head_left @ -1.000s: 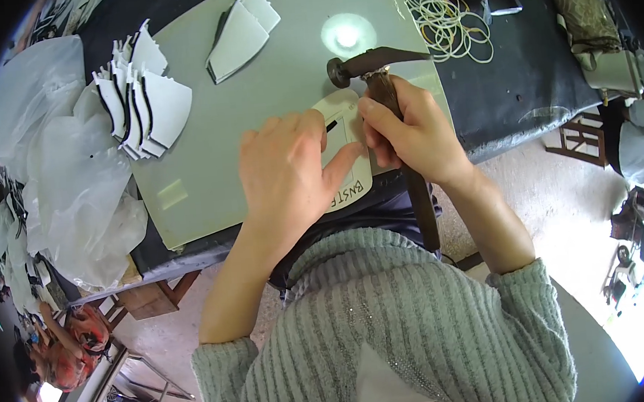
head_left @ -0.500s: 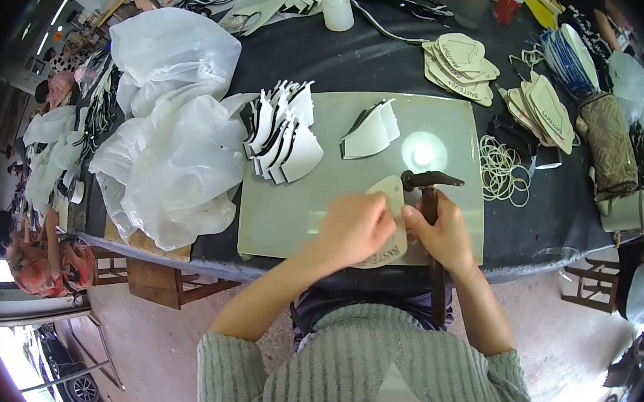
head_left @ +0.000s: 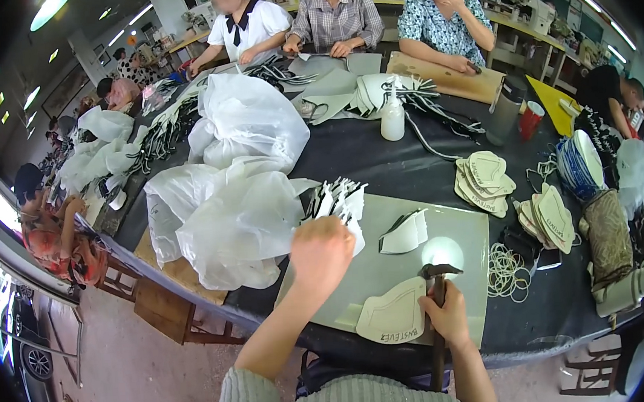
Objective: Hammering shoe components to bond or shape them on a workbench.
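My right hand (head_left: pixel 448 316) is wrapped round the handle of a hammer (head_left: pixel 437 294), its dark metal head uppermost, at the right edge of a cream pattern piece (head_left: pixel 391 315). The pattern is a rounded shape with lettering and lies flat on a pale board (head_left: pixel 456 228); a small pale strip shows at its left edge. Over the near side of a stack of white and black-edged cut pieces (head_left: pixel 344 199) is my left hand (head_left: pixel 324 250), its fingers curled closed; what they hold, if anything, is hidden. A smaller pile of white pieces (head_left: pixel 404 232) lies farther right.
White plastic bags (head_left: pixel 225 224) bulge left of the board. Behind it stands a white squeeze bottle (head_left: pixel 392 116). Cream patterns (head_left: pixel 484 181), a coil of string (head_left: pixel 509 271) and a blue spool (head_left: pixel 580 162) lie to the right. Several people sit round the black-covered table (head_left: pixel 363 152).
The view has tilted up, bringing people across the table into sight. My left hand has left the pattern and moved to the stack of white pieces. My right hand still holds the hammer.
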Demonstrator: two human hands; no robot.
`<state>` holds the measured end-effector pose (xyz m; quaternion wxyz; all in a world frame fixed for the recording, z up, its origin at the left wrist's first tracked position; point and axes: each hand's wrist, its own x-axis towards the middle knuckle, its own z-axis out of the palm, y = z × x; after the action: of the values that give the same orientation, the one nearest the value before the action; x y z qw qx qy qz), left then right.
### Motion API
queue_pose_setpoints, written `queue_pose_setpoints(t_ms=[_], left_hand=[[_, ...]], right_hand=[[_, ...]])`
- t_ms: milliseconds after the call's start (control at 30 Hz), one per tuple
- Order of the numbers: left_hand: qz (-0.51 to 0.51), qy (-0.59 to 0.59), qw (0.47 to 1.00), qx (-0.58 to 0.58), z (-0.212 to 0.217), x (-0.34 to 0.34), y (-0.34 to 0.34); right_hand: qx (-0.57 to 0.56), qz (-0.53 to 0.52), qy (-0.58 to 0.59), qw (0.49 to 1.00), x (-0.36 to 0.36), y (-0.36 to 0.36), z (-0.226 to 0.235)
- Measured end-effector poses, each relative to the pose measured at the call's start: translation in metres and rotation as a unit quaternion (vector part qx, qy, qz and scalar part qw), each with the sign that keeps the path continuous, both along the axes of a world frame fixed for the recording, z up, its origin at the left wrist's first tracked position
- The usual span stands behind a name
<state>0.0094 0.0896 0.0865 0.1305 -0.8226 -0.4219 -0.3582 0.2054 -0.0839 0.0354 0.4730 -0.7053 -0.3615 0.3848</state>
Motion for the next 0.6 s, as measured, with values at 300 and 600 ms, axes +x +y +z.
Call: queue_pose_setpoints(t_ms=[300,600], left_hand=[[-0.152,-0.133,0.955,-0.216,-0.034,0.021,0.005],[-0.290,0.035,0.942,-0.168,-0.079,0.061,0.006]], right_hand=[[0.024,-0.045,-0.112,0.992,0.001,-0.004,-0.009],[0.049,-0.021,-0.251,0.967,-0.002,-0.026,-0.012]])
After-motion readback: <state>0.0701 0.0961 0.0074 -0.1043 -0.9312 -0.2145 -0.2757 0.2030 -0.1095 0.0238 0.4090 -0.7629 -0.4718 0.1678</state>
